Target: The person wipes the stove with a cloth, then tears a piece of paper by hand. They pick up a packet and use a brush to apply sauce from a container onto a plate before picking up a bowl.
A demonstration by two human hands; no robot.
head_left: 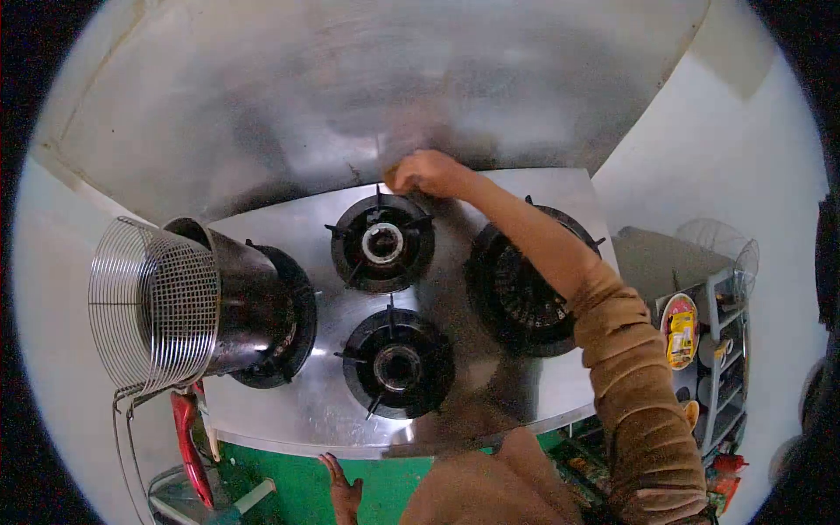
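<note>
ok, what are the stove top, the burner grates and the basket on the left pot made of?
The stove top looks like brushed stainless steel sheet: silvery, blurred reflections. The burner grates are dull black with thick prongs, likely cast iron or enamelled steel. The basket is bright silvery wire mesh, probably stainless or plated steel.

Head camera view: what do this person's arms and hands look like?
Both are bare, with no gloves: the right hand and the left hand. The right arm wears a tan-brown long sleeve, bunched near the elbow with the forearm uncovered. No left sleeve shows.
</note>
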